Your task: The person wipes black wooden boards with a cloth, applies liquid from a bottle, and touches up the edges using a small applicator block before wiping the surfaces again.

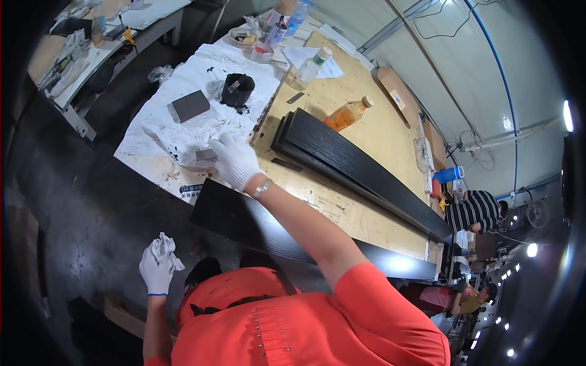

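Note:
My left hand (pixel 157 272), in a white knit glove, is closed round a crumpled white rag (pixel 163 250) beside the table's near edge. Stretched out over the white cloth (pixel 137 141), my gloved right hand (pixel 235 161) has its fingers at a small grey flat piece (pixel 206 155) and appears to grip it; the fingertips are partly hidden. Beyond that hand lie a dark grey rectangular block (pixel 191 106) and a black round cup (pixel 237 89) with dark smears about it. Below my right forearm runs a long black board (pixel 229 213).
More long black boards (pixel 354 161) lie stacked on the tan tabletop (pixel 348 143). An orange-filled bottle (pixel 348 114) lies beside them; a clear bottle (pixel 309 68) is farther back. Another worktable (pixel 79 73) is at far left. People (pixel 476 210) work at the right.

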A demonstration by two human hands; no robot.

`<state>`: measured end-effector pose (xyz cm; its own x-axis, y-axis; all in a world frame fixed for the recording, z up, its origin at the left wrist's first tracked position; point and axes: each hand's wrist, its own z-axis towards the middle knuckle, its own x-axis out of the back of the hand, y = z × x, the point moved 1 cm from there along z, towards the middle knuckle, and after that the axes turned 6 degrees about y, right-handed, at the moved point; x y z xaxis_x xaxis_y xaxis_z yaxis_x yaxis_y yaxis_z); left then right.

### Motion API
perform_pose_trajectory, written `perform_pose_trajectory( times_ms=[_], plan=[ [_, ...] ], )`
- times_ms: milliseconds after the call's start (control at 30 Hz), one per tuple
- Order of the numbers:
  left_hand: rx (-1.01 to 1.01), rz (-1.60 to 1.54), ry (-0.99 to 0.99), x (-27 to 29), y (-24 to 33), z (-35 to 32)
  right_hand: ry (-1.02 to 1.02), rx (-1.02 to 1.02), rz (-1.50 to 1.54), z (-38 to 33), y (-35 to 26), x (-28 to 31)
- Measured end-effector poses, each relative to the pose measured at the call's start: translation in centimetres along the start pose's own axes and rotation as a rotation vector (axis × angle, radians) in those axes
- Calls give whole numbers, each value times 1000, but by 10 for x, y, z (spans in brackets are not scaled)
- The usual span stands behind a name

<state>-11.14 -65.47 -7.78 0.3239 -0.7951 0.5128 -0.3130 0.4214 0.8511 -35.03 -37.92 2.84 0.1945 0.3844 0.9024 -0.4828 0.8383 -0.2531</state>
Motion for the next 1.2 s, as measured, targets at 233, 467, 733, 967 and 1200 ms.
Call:
perform_pose_trajectory(
  times_ms=[233,467,733,967,1200],
  plan=[
    [154,-321,-31,-2,22,1,-241,-69,-37,43,-16,-10],
    [190,-719,-91,4,57,11,-191,-677,2003,-29,4,28],
    [105,-713,-281,-27,98,32,-72,-895,2195,-89,-10,31],
    [-19,-588,-110,-27,62,67,58,-1033,1693,-108,-9,45],
    [-659,131,-335,-25,130,-1,16,-528,679,-94,-24,29]
  ],
)
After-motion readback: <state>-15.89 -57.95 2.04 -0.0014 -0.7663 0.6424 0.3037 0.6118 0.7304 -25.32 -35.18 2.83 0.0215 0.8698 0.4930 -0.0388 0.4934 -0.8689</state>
